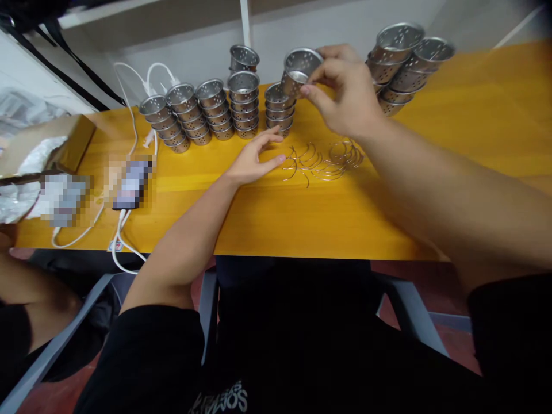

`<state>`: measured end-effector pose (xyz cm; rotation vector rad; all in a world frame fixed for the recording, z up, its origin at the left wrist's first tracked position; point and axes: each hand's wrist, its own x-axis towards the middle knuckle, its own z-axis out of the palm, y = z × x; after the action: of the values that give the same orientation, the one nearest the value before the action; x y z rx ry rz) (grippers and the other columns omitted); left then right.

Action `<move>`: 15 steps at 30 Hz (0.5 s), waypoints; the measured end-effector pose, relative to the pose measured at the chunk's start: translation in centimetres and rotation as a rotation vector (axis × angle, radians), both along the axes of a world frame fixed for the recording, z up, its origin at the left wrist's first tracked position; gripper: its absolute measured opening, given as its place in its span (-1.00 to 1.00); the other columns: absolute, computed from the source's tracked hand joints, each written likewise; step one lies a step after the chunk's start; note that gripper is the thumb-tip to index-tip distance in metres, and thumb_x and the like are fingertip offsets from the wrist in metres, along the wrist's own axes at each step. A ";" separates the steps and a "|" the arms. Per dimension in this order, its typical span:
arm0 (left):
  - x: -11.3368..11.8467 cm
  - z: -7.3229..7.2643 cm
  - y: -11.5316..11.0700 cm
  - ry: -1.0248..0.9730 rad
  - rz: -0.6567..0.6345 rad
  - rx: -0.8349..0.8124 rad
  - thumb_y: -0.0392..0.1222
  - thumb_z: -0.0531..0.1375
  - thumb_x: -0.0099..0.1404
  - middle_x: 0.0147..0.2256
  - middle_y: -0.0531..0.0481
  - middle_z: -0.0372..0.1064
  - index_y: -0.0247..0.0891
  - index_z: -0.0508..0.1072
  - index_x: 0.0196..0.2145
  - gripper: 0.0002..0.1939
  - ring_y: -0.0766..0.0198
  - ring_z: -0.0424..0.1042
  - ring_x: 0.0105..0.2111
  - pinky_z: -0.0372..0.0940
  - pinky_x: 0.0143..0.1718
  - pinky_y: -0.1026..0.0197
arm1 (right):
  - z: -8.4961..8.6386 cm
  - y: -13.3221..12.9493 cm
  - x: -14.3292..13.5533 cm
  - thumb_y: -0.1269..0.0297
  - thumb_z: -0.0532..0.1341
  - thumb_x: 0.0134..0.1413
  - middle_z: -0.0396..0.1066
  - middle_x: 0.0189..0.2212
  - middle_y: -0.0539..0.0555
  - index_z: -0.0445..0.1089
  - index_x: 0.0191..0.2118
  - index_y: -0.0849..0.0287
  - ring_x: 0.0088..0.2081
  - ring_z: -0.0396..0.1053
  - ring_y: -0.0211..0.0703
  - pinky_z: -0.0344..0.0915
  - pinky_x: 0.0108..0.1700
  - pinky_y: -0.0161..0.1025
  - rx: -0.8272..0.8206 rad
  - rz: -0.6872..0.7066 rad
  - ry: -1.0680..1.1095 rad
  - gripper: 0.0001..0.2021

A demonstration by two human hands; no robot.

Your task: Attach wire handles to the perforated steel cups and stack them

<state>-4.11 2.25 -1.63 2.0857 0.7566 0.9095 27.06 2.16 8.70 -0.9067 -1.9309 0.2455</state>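
Note:
Between the thumb and fingers of my right hand (349, 92) is a perforated metal cup (295, 72), gripped by its right side. It is held at the top of a short stack of like cups (279, 109); whether it touches them I cannot tell. My left hand (259, 155) is open at the foot of that stack, thumb and fingers apart. Its fingertips are close to the lowest cup. Right of my left thumb lies a loose group of thin curved metal wires (323, 161) on the table.
More stacks of perforated cups (211, 109) stand in a row to the left, and taller ones (401, 69) at the back right. A phone (133, 184) with white cables lies on the yellow table (302, 224). A cardboard box (52, 144) and another person's arm (34, 293) are at left.

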 end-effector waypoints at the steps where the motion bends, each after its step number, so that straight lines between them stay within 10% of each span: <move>1: 0.0 -0.1 0.1 0.006 -0.007 0.006 0.62 0.58 0.46 0.84 -0.34 0.26 -0.04 0.67 0.45 -0.10 -0.43 0.29 0.86 0.27 0.88 -0.53 | 0.4 0.8 -0.6 0.20 0.54 0.70 0.61 0.49 0.34 0.67 0.00 -0.02 0.54 0.57 0.38 0.55 0.64 0.34 0.003 -0.003 0.013 -0.90; 5: 0.0 -0.4 0.5 0.054 -0.003 0.006 0.56 0.62 0.44 0.87 -0.23 0.21 0.01 0.70 0.45 -0.14 -0.41 0.23 0.88 0.17 0.93 -0.52 | 1.6 3.1 -2.7 0.41 0.57 0.64 0.63 0.46 0.32 0.63 -0.02 0.05 0.53 0.56 0.30 0.45 0.67 0.28 -0.083 -0.070 -0.149 -0.84; 15: 0.3 -0.5 0.7 0.084 0.032 0.014 0.40 0.64 0.41 0.85 -0.20 0.28 0.00 0.74 0.40 -0.23 -0.41 0.19 0.90 0.16 0.93 -0.55 | 0.7 3.3 -2.7 -0.50 0.36 0.71 0.57 0.56 0.23 0.64 0.06 -0.10 0.52 0.46 0.30 0.33 0.76 0.37 -0.172 -0.051 -0.264 -0.46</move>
<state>-3.82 2.96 -2.13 2.1405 0.8317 0.8508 24.36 5.46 9.45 -1.1481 -2.1497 0.2766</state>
